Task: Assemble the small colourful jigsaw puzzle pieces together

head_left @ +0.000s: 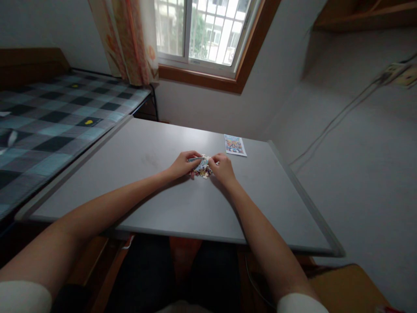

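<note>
**Jigsaw pieces (206, 173) handled on a grey table (202, 213)**

One table, the largest thing shown, was set lengthwise across the view, its pale grey top bordered by a band along the left and right sides. One bed (58, 104), spread with a checked cover, was placed just beside the table, to its left. One window (208, 34), framed in brown wood and fronted outside by bars, was set in the wall beyond the table's far edge. One patterned curtain (130, 39) was hung beyond the table's far left corner. One wooden shelf (365, 22) was fixed high on the wall, to the right of the table.

Two hands were held near the middle of the table, turned toward each other. The left hand (182, 166) was half curled, its thumb pressed toward its fingers. The right hand (224, 168) was curled more tightly, thumb and fingertips drawn together at the pieces; whether one was gripped there could not be told.

One picture card (235, 145) was laid flat near the table's far edge, right of its middle. The pieces were heaped in one pile near the table's middle, too small and overlapped to be counted. One thin pale-blue strip (194, 159) was pinched in the left hand.
</note>
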Tool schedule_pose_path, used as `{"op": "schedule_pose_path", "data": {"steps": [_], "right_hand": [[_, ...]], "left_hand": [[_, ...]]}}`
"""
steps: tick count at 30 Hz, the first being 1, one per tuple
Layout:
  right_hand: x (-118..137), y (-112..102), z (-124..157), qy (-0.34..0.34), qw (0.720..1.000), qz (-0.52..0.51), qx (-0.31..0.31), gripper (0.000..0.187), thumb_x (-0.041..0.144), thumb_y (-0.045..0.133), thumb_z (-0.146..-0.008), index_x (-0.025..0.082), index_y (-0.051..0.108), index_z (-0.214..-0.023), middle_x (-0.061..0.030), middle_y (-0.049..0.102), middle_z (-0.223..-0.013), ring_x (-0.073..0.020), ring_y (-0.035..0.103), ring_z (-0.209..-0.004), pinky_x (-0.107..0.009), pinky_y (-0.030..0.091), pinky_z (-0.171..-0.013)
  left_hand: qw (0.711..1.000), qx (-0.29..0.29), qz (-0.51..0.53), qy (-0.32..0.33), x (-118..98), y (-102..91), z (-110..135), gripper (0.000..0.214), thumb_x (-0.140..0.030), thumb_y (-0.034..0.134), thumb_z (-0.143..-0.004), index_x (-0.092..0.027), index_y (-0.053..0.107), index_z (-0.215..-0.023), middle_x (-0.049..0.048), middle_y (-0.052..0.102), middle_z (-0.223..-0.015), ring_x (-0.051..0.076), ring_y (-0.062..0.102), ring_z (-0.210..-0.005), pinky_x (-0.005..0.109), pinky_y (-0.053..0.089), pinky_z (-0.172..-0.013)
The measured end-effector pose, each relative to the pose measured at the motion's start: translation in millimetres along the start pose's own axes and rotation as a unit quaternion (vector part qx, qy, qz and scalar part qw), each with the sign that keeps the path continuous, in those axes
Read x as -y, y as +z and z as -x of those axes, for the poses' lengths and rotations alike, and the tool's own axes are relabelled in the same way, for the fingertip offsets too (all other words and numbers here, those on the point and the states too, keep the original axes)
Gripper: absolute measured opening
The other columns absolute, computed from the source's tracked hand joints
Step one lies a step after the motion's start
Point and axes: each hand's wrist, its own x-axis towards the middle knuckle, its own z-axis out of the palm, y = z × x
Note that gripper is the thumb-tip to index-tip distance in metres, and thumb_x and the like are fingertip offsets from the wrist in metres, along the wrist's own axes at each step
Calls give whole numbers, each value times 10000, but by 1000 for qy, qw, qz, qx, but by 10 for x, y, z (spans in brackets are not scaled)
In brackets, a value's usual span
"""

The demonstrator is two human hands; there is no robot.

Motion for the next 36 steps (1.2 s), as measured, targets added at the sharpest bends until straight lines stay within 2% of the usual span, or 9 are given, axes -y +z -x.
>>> {"op": "schedule_pose_path", "data": {"steps": [3,7,13,17,24,32,36], "right_hand": [[-29,21,-2,23,1000,-17,-8,209,269,578,-834,173,683,-681,-52,581,-771,-169,554,-718,-329,452,-765],[27,2,-7,-10,996,-84,11,259,360,557,-880,178,724,-800,-58,631,-818,-159,582,-719,-305,471,-722],[101,-37,-5,-20,991,-125,35,250,371,582,-871,179,720,-788,-51,672,-784,-151,587,-689,-287,461,-666],[119,-52,-9,-35,988,-141,44,221,379,618,-856,195,722,-793,-42,673,-788,-143,583,-685,-281,463,-666],[132,-66,-15,-48,986,-158,8,182,343,612,-862,214,722,-795,-44,670,-818,-164,608,-760,-299,480,-697],[97,-13,-3,-21,980,-194,25,186,339,567,-865,194,684,-856,-35,700,-833,-163,622,-753,-292,482,-695],[102,-35,-9,-27,984,-173,15,188,332,556,-872,195,680,-841,-37,693,-833,-165,617,-770,-296,478,-712]], "left_hand": [[999,-5,27,-19,-7,-9,-14,349,-381,720,-776,-95,652,-964,20,649,-618,93,556,-376,158,365,-332],[999,8,28,-24,9,-19,-13,303,-320,729,-767,-85,665,-947,13,636,-592,86,555,-378,155,388,-349],[999,12,39,-25,4,-25,2,318,-289,749,-753,-97,619,-970,23,660,-651,89,565,-375,157,390,-339],[998,-1,59,-32,-8,-41,-13,371,-299,784,-723,-120,583,-979,-9,640,-603,82,556,-378,151,393,-359],[996,-16,72,-43,12,-62,-47,329,-292,779,-727,-122,592,-937,-5,605,-503,87,538,-389,156,377,-387],[998,-7,56,-39,42,-90,-61,346,-310,790,-717,-125,604,-943,-6,585,-458,88,512,-371,162,359,-388],[996,9,71,-51,50,-86,-65,307,-287,785,-722,-129,594,-903,-10,565,-443,82,497,-360,162,347,-379]]}}
